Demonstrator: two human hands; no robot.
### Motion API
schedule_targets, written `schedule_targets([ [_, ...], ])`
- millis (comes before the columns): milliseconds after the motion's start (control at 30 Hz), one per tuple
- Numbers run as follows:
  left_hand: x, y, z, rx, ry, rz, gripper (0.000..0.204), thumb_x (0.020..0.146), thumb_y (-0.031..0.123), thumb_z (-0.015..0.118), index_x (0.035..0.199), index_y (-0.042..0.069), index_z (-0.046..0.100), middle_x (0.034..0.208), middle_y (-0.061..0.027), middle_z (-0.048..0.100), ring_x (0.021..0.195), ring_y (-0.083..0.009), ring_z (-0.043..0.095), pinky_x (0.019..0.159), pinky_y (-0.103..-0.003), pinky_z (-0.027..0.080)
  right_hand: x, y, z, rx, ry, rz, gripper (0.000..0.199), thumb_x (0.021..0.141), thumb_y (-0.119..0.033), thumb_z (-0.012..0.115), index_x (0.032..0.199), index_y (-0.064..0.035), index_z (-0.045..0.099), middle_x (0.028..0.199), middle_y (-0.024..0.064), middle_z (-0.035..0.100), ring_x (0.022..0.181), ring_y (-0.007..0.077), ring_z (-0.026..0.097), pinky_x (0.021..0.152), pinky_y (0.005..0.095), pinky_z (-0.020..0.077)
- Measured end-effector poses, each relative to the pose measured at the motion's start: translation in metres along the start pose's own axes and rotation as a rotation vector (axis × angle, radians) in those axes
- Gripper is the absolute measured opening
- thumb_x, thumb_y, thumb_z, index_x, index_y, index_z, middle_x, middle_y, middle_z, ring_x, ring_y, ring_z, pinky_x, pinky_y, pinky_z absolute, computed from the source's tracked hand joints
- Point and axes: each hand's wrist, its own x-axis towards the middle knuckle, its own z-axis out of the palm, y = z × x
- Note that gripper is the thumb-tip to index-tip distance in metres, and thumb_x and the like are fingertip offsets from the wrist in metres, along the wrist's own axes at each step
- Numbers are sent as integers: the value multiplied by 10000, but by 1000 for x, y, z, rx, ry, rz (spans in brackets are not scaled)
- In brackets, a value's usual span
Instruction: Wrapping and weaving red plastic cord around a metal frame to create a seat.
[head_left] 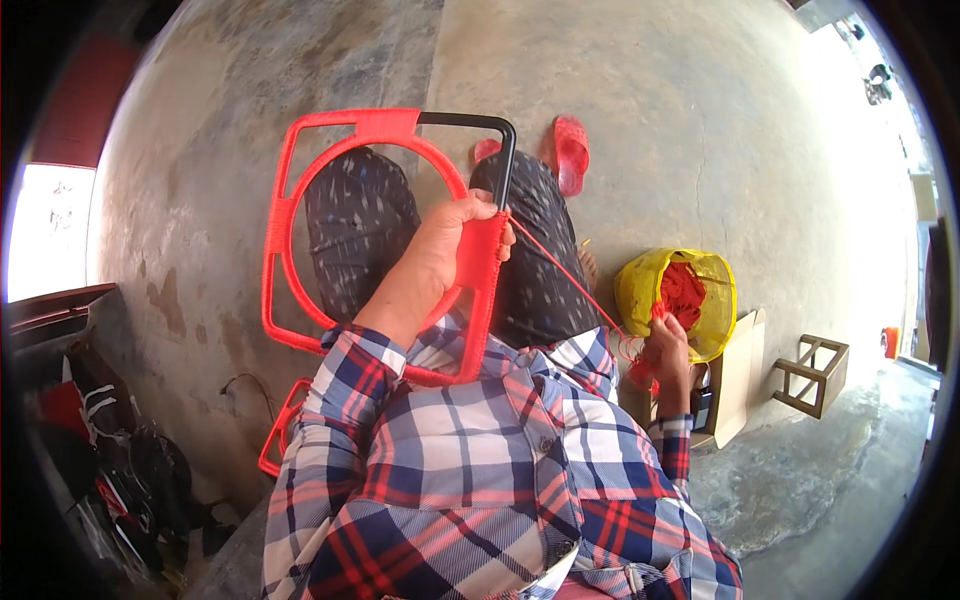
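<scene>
A square frame with a round ring inside (280, 230) is held up over my knees. Red cord wraps most of it, while its upper right corner shows bare black rod (508, 150). My left hand (440, 245) is closed around the frame's right side, just below the bare rod. From there a strand of red cord (560, 268) runs down to the right. My right hand (668, 352) pinches red cord beside a yellow bag-like container (632, 290), which holds a tangled red bundle (683, 292). More loose red strands hang by my right fingers.
Red slippers (571, 155) lie beyond my knees. At the right are a cardboard box (740, 375) and a small wooden stool (815, 375). Another red-wrapped frame (284, 430) lies by my left elbow, and dark clutter (130, 470) is piled at the lower left.
</scene>
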Motion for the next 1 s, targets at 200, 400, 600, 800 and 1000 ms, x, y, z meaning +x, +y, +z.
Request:
schedule_targets([
  [200,2,-9,3,87,52,-1,222,803,115,544,1003,30,499,821,-147,628,700,-258,634,635,-364,545,37,-70,79,224,-86,-168,184,941,-221,504,991,-62,581,674,-35,466,552,54,414,490,213,327],
  [400,9,-21,-4,47,164,303,414,798,135,530,1193,29,468,1091,-105,564,960,-238,578,829,-383,498,40,-156,204,-659,-334,-915,169,868,-140,574,1000,-65,648,845,29,596,726,142,542,652,267,459],
  [600,4,-21,10,16,34,485,551,784,121,521,1321,69,408,1236,-127,516,1120,-248,515,979,-379,412,62,-143,250,-1128,-485,-1226,155,777,-93,639,927,-76,673,1021,85,618,924,268,591,819,351,479],
  [800,6,-10,3,-158,-120,237,564,796,187,518,1310,-23,419,1218,-189,553,1110,-278,538,961,-388,440,46,-141,210,-334,-145,-959,257,791,-243,696,937,-42,633,955,118,622,837,261,612,713,351,482],
  [1000,13,-9,-2,-106,-230,161,485,836,218,502,1246,-41,477,1171,-182,583,1028,-248,586,877,-352,494,35,-116,211,-852,-325,-910,233,793,-231,701,871,-22,634,829,129,621,789,300,597,680,359,474],
])
